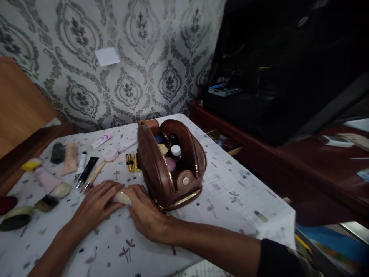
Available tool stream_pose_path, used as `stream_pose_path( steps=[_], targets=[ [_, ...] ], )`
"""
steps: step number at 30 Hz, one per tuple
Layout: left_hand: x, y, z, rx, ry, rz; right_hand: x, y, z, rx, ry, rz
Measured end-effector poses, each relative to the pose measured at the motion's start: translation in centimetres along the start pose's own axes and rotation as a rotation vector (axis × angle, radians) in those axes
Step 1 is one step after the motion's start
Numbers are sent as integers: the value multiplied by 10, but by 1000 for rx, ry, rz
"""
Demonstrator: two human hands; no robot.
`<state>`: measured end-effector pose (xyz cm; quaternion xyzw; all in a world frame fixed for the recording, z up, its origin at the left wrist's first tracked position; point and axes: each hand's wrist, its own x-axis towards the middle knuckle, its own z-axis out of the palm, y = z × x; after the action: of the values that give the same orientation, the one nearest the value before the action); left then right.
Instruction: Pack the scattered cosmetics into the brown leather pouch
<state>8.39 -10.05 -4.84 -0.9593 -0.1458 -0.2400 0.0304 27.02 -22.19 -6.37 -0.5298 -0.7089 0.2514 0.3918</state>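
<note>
My left hand (99, 200) and my right hand (145, 213) meet low over the table, their fingers closed on a small cream-coloured item (122, 198). Most of it is covered by my fingers, so its kind does not show. Just beyond my right hand stands a brown toiletry bag (154, 169), unzipped at the top. Inside it are a white-capped bottle (176, 151), a pink rounded item (170, 164) and other cosmetics. Two gold-and-black lipstick-like tubes (132, 163) stand by the bag's left side. A hand mirror (110, 154) lies past my left hand.
Across the patterned tablecloth (219, 219), on the left, lie a black tube (88, 172), a beige tube (70, 157), a pink tube (47, 180) and a dark oval brush-like item (17, 218). A dark red cabinet (259, 169) with a black screen (276, 69) borders the right side.
</note>
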Motion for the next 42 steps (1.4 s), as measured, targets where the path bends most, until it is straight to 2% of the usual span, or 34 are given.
stream_pose_path(
  steps=[6,14,19,24,28,31,35,38,42],
  targets=[
    [-1,0,6,35,-68,-126,-1,15,11,-14,52,-64],
    [-6,-4,5,76,-72,-301,-3,30,22,-148,43,-103],
    [-11,-20,-1,190,-83,-541,-5,32,20,-204,24,-175],
    [-21,-47,-22,335,7,-830,-5,34,19,-208,2,-186],
    [-43,-68,-40,528,58,-1014,-5,34,19,-214,-17,-163],
    [-61,-77,-54,556,-16,-1112,-5,34,19,-213,-26,-140],
    [-77,-77,-75,454,-225,-1316,-6,34,20,-220,-19,-148],
    [-85,-65,-88,366,-304,-1376,-7,34,20,-231,-9,-170],
    [-98,-32,-98,264,-384,-1308,-8,33,19,-244,0,-181]
  ],
)
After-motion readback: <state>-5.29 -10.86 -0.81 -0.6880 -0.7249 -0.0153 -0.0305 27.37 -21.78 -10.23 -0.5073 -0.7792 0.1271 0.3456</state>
